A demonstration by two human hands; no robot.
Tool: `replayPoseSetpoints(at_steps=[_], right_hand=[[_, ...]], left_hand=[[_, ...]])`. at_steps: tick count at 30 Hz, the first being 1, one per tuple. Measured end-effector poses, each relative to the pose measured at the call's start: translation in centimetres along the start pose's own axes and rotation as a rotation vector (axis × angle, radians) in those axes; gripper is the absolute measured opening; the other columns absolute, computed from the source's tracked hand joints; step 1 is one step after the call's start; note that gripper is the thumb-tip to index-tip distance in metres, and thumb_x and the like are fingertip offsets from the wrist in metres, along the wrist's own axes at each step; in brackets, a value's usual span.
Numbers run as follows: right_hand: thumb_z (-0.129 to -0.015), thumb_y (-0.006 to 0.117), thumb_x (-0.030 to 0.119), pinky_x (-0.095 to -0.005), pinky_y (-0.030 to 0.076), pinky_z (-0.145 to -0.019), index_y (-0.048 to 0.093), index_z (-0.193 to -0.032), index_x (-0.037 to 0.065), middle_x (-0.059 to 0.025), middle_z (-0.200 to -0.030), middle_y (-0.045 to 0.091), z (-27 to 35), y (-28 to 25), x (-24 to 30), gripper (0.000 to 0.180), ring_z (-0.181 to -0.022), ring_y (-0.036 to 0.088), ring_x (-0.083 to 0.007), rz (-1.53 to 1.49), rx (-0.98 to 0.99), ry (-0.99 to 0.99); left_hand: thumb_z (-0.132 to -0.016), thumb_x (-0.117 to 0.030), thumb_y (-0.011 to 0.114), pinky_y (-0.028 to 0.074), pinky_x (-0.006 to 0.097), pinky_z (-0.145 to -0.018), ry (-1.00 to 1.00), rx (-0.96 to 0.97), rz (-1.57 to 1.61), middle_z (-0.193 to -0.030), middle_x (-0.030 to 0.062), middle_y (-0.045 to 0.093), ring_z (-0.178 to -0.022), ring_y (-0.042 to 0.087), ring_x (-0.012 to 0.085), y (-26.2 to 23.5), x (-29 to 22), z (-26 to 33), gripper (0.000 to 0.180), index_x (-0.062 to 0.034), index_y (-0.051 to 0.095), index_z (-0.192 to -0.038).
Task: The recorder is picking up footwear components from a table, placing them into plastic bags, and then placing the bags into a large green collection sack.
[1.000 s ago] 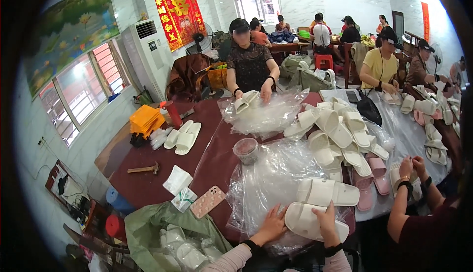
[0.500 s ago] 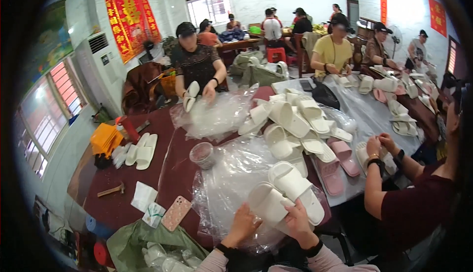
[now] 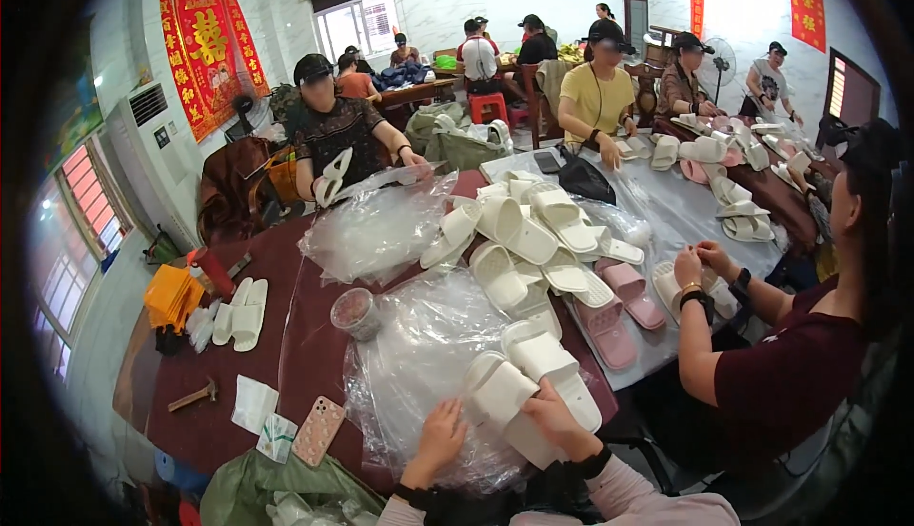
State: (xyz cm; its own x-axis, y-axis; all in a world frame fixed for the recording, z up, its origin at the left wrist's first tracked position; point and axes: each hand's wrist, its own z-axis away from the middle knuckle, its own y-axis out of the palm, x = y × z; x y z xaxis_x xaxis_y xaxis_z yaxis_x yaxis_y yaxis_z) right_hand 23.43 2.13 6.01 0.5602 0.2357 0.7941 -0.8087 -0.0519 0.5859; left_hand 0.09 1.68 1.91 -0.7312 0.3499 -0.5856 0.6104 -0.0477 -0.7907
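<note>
My right hand grips a white slide slipper by its side, thumb up on the strap. To the left of this slipper, my left hand has its fingers stretched toward the slipper's edge; whether they touch it I cannot tell. A second white slipper lies just behind and right of the held one, partly covered by it. Clear plastic bags spread out under and beside my hands. Beyond them rises a heap of white slippers.
Left on the dark red table are a clear tub, a phone, tissue packets, a hammer and a white slipper pair. Pink slippers lie right. A co-worker sits close on the right; another is opposite.
The view has swung right, shifting the scene leftward. My right hand keeps hold of the slipper. The opposite co-worker's slipper has moved lower, and one of their hands has moved outward.
</note>
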Motion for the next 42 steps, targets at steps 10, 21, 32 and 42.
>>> replayPoseSetpoints(at_steps=[10,21,32,42], right_hand=[[-0.074,0.060,0.013,-0.0426,0.050,-0.070,0.062,-0.100,0.002,-0.0165,-0.101,0.061,0.3,-1.4,2.9,0.028,-0.083,0.062,-0.0349,1.451,-0.246,-0.049],[-0.072,0.057,0.008,-0.0425,0.048,-0.081,0.065,-0.105,0.007,-0.0192,-0.111,0.054,-0.3,-1.5,1.3,0.034,-0.092,0.059,-0.0377,1.279,-0.338,-0.322],[-0.077,0.061,0.001,-0.0350,0.038,-0.100,0.061,-0.121,0.016,-0.0125,-0.133,0.048,5.8,0.0,3.7,0.046,-0.124,0.045,-0.0320,1.098,0.633,-0.305],[-0.077,0.058,0.001,-0.0362,0.046,-0.089,0.059,-0.119,0.012,-0.0154,-0.127,0.052,5.9,2.0,3.6,0.043,-0.108,0.056,-0.0351,1.152,0.662,-0.305]], left_hand=[[-0.073,-0.005,0.056,0.040,0.044,-0.094,0.148,-0.034,-0.135,-0.124,0.0180,0.055,-0.117,0.050,0.0343,-1.8,-0.2,0.3,0.050,-0.0024,0.053,-0.123],[-0.077,-0.007,0.056,0.035,0.047,-0.100,0.077,-0.078,-0.357,-0.132,0.0166,0.047,-0.119,0.044,0.0373,-1.1,0.5,0.9,0.049,-0.0048,0.052,-0.125],[-0.084,-0.019,0.055,0.037,0.046,-0.098,0.076,-0.078,-0.310,-0.127,0.0134,0.054,-0.117,0.046,0.0386,-1.6,2.1,0.6,0.037,-0.0052,0.059,-0.118],[-0.095,-0.020,0.045,0.041,0.040,-0.092,-0.041,-0.229,0.131,-0.111,0.0190,0.061,-0.104,0.055,0.0352,-5.0,0.1,-0.8,0.033,-0.0026,0.058,-0.120]])
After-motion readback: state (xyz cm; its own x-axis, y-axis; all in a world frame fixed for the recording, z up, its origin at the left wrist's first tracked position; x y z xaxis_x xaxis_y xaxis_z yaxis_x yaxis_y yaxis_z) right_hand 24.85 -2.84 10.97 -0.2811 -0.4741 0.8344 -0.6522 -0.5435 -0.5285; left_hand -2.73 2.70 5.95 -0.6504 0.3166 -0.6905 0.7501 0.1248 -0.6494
